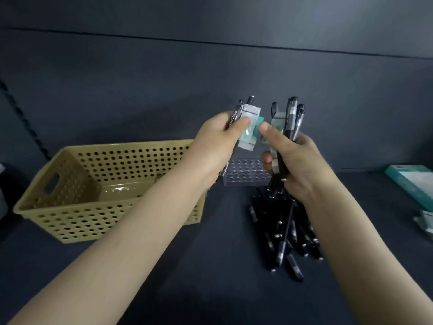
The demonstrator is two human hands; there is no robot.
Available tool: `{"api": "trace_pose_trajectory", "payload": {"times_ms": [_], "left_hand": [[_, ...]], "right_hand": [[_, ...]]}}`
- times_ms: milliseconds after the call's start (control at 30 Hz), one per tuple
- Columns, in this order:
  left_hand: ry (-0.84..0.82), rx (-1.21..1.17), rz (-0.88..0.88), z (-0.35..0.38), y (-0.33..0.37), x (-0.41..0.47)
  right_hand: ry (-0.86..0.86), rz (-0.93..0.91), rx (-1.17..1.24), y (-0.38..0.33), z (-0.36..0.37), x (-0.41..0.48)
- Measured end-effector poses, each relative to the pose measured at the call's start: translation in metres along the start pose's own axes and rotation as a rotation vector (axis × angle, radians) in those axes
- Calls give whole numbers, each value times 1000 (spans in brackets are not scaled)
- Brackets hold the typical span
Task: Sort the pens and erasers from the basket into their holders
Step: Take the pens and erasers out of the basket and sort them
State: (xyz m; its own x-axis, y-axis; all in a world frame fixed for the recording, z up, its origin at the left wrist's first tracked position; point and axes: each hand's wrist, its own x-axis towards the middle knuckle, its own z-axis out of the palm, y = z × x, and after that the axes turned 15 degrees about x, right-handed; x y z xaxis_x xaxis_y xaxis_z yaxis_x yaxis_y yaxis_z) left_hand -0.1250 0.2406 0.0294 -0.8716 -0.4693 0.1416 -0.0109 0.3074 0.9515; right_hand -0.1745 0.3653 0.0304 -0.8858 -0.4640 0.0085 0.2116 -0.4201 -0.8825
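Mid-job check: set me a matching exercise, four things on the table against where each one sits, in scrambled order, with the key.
Things:
1. basket
2. clear holder
3. loose pens
4. teal box

Places:
A. far right edge of the view
B. heaped on the table, nearest the camera
C. left side of the table
D. middle, at the back, just right of the basket

Pairs: 1-C, 2-D, 3-B, 4-A
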Motion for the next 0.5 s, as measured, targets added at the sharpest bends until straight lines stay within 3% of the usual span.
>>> {"api": "trace_pose_trajectory", "payload": {"times_ms": [167,500], "left_hand": [[6,33,-9,63,13,-9],[-53,-195,-416,171,-11,-33]], "right_hand": [[-17,31,6,-18,-63,1],[12,199,-102,-20,-175,-5]]}}
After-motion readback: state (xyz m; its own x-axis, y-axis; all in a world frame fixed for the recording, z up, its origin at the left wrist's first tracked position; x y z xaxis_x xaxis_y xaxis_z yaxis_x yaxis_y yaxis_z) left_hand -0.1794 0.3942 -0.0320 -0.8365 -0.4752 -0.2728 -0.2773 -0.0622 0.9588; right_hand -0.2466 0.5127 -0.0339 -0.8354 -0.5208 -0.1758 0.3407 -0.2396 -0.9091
